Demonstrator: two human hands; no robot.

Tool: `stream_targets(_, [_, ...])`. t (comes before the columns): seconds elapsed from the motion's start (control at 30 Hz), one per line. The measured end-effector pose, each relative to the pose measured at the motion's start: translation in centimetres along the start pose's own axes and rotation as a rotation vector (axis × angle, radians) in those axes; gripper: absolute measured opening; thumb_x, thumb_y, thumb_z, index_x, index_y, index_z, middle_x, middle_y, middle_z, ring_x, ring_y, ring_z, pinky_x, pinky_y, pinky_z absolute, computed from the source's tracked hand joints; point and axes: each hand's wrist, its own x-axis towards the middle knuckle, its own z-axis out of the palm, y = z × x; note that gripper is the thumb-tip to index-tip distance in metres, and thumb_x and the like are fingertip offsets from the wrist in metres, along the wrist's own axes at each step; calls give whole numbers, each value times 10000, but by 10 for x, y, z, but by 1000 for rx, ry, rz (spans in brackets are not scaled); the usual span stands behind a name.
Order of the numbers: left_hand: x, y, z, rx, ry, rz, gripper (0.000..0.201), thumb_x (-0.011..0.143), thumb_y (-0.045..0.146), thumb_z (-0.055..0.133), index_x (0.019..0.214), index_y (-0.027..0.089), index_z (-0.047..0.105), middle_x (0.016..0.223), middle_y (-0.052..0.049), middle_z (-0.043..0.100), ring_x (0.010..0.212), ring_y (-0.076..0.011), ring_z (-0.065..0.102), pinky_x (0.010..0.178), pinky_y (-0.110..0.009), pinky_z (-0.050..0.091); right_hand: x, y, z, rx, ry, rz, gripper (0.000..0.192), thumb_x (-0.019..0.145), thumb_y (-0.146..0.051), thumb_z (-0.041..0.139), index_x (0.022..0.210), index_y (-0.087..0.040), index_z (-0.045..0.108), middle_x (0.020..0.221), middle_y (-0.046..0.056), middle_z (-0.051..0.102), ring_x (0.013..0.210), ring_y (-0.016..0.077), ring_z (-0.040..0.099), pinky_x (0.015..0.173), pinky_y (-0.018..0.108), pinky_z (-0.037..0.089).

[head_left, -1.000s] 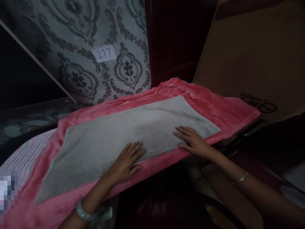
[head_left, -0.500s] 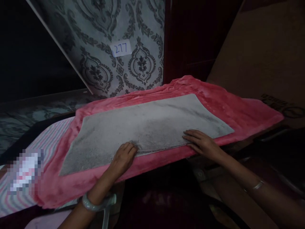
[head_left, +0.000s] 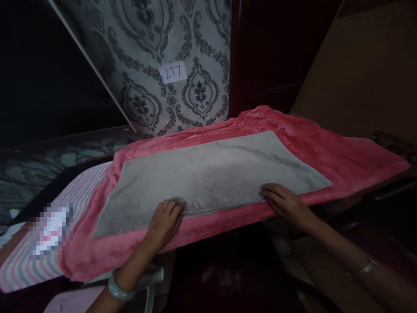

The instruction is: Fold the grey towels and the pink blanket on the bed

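Both hands lay on the grey towel's (head_left: 208, 178) near edge: left hand (head_left: 164, 222) fingers curled, gripping its hem; right hand (head_left: 286, 203) pressed flat, fingers released, upon the pink blanket (head_left: 325, 152).

Left hand (head_left: 164, 221): palm down, fingers curled under at the tips, bangle on wrist. Right hand (head_left: 288, 203): flat, fingers extended leftward, forearm reaching in from lower right.

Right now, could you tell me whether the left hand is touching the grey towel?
Touching: the head view shows the left hand with fingers curled onto the grey towel's near edge.
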Motion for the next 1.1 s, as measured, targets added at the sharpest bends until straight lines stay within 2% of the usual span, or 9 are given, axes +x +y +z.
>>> stream_targets(0.2, [-26, -20, -3, -68, -29, -8, 310, 868, 15, 391, 932, 208, 624, 829, -65, 632, 809, -214, 582, 754, -351, 503, 3, -3, 6, -35, 3, 40, 244, 981, -154, 417, 1041, -207, 647, 1003, 94, 656, 975, 221, 622, 858, 397, 559])
stream_targets(0.37, [-26, -22, -11, -182, -48, -16, 225, 910, 106, 428, 920, 224, 618, 866, -53, 652, 834, -199, 619, 757, -329, 521, 10, -7, -3, -5, 5, 15, 237, 975, -163, 406, 989, -207, 639, 928, 88, 645, 876, 208, 613, 771, 365, 544])
stream_targets(0.43, [-13, -24, -20, -253, -93, -10, 168, 947, 211, 464, 857, 222, 606, 812, -33, 643, 766, -177, 621, 694, -298, 511, 16, -6, -11, 25, -43, 23, 233, 979, -191, 416, 912, -210, 638, 862, 79, 625, 816, 199, 598, 720, 341, 527])
stream_targets(0.53, [25, -26, -31, -293, -156, -1, 264, 980, 284, 434, 781, 220, 595, 694, -2, 608, 636, -149, 595, 597, -268, 476, 30, -1, -20, 11, -55, 65, 270, 988, -248, 430, 795, -211, 615, 751, 59, 576, 717, 183, 556, 657, 319, 497])
stream_targets(0.6, [64, -24, -30, -296, -179, 18, 236, 977, 275, 428, 905, 223, 647, 800, -20, 669, 718, -161, 641, 653, -280, 508, 41, 4, -20, -6, -18, 99, 245, 992, -278, 434, 887, -203, 643, 845, 81, 611, 799, 195, 579, 721, 336, 517])
stream_targets(0.73, [155, -6, 1, -408, -193, 128, 362, 937, 244, 492, 1289, 226, 578, 1232, -77, 666, 1089, -196, 650, 906, -332, 538, 53, 9, -8, -4, -61, 145, 238, 969, -275, 455, 1082, -194, 647, 1040, 110, 637, 964, 226, 592, 837, 391, 527])
stream_targets(0.87, [228, 29, 51, -499, -257, 193, 440, 932, 251, 505, 1368, 196, 527, 1391, -104, 584, 1258, -204, 572, 1046, -362, 485, 52, 22, -5, 73, -139, 187, 226, 956, -225, 433, 936, -191, 656, 922, 83, 658, 874, 201, 613, 778, 349, 531])
stream_targets(0.97, [250, 60, 82, -496, -318, 219, 482, 936, 283, 519, 1408, 185, 502, 1486, -139, 498, 1376, -249, 462, 1142, -449, 386, 55, 56, -14, 96, -43, 296, 253, 950, -226, 420, 915, -197, 669, 885, 72, 688, 830, 188, 644, 763, 328, 541])
stream_targets(1.1, [245, 81, 102, -503, -302, 245, 538, 954, 361, 493, 1477, 257, 428, 1589, -119, 348, 1482, -303, 275, 1191, -608, 215, 79, 128, -23, -9, 101, 590, 273, 901, -262, 488, 1082, -203, 683, 1043, 94, 710, 918, 217, 672, 812, 361, 551])
